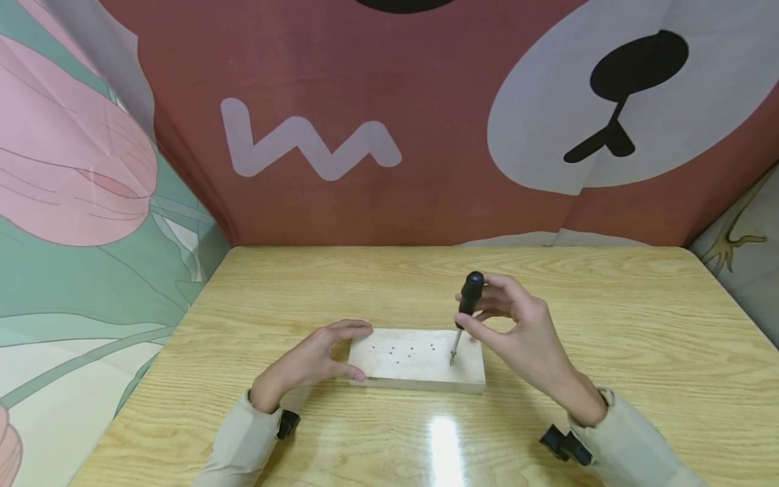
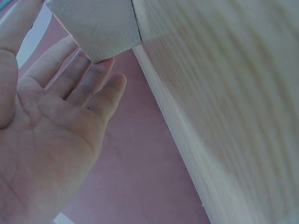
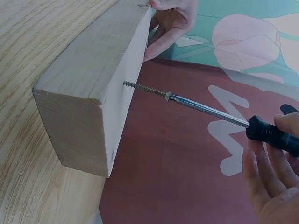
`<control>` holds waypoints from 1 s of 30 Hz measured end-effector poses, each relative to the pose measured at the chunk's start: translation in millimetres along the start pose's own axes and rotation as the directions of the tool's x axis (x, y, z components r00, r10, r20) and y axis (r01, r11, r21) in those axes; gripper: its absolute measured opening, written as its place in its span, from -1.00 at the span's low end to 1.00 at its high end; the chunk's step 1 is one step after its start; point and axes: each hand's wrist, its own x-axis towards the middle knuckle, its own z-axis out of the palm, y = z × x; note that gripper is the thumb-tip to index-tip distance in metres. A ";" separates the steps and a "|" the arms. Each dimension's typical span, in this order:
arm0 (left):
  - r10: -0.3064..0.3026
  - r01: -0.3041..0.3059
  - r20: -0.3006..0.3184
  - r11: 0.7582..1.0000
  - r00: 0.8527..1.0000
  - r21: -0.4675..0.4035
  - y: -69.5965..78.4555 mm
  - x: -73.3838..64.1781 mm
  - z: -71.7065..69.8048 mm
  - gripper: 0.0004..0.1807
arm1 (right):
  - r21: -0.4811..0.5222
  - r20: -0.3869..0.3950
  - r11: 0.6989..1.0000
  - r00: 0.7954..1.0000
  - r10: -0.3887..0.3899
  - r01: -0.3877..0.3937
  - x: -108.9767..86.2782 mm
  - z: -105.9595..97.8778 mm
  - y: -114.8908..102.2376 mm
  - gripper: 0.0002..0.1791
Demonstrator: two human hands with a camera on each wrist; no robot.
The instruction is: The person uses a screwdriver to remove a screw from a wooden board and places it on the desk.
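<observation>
A pale wooden block [image 1: 395,372] with several small holes in its top lies flat on the table. At its left end my left hand [image 1: 319,355] grips it, thumb on the near side and fingers at the far corner; the left wrist view shows the fingertips touching the block's end [image 2: 100,30]. My right hand [image 1: 529,331] holds a screwdriver [image 1: 470,297] by its black handle, shaft pointing down. In the right wrist view the screwdriver's tip [image 3: 205,108] meets the head of a screw [image 3: 147,88]. Most of the screw's thread stands out of the block.
The wood-grain table [image 1: 292,284] extends around the block on all sides. Behind it hangs a red printed cloth [image 1: 365,210], and a green and pink floral cloth [image 1: 91,284] is at the left. Black wrist devices [image 1: 566,446] sit at both cuffs.
</observation>
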 end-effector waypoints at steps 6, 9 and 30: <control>0.004 -0.004 0.000 1.000 1.000 0.000 -0.1 0.2 -0.2 -0.14 | -0.010 0.009 1.000 1.000 -0.002 0.002 0.4 -0.6 -0.8 -0.36; 0.004 -0.004 -0.001 1.000 1.000 -0.003 0.1 0.2 -0.2 -0.14 | -0.005 0.020 1.000 1.000 0.010 -0.010 0.5 -1.1 -1.1 -0.36; 0.006 -0.006 0.004 1.000 1.000 -0.003 0.9 0.6 -1.3 -0.13 | -0.051 -0.009 0.998 1.000 -0.026 0.026 1.9 -1.7 0.3 -0.35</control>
